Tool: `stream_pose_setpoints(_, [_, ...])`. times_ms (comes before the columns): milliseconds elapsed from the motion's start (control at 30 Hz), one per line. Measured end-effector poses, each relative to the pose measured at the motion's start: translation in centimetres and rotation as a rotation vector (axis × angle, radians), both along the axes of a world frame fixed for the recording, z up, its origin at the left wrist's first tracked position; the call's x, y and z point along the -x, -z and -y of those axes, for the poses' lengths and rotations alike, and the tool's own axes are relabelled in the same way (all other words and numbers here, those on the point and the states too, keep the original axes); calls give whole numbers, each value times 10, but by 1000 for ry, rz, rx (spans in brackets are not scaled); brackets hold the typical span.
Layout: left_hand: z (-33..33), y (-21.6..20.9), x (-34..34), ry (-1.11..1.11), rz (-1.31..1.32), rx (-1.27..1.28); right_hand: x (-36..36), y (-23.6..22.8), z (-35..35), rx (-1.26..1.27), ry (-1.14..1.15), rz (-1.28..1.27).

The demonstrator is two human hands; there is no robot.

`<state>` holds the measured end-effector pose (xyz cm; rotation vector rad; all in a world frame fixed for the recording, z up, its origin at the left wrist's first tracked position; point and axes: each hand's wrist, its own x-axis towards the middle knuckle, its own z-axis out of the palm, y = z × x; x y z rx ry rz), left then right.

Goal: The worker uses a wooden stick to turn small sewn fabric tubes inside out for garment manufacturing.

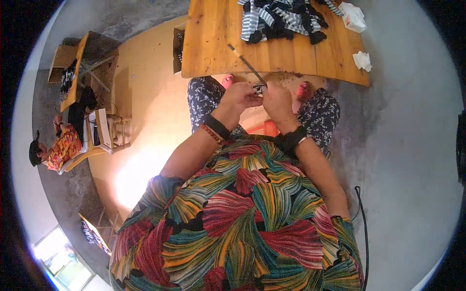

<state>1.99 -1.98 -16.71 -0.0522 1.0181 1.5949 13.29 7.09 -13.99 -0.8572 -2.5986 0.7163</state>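
Both hands are close together in front of my lap, just off the near edge of the wooden table. My left hand [239,100] is closed, pinching a small black-and-white piece [257,89] that looks like fabric; the fingers hide most of it. My right hand [279,102] is closed around a thin dark stick [248,64] with a tan end, which slants up and left over the table edge. The stick's lower end is hidden by the fingers, so its kind is unclear. On the table lies a heap of grey-and-white striped fabric pieces [276,19] with black parts.
The wooden table [218,53] has a white tissue pack [353,17] and a crumpled tissue [362,61] on its right. A box [178,48] stands by its left edge. Far left, another person [63,145] sits near a second table [77,72]. A black cable [361,233] runs at right.
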Motion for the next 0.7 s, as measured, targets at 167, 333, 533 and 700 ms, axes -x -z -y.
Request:
stream_pose_setpoints(167, [-2, -19, 6, 144, 149, 2, -4, -5, -9, 256, 27, -266])
stream_pose_setpoints(333, [-1, -50, -5, 332, 252, -383, -6, -36, -11, 1182, 146, -447])
stream_pose_setpoints(533, [20, -59, -7, 296, 47, -374, -6, -63, -5, 1290, 97, -444])
stream_pose_setpoints(700, [17, -45, -1, 170, 82, -390, 2, -61, 2, 1453, 118, -567])
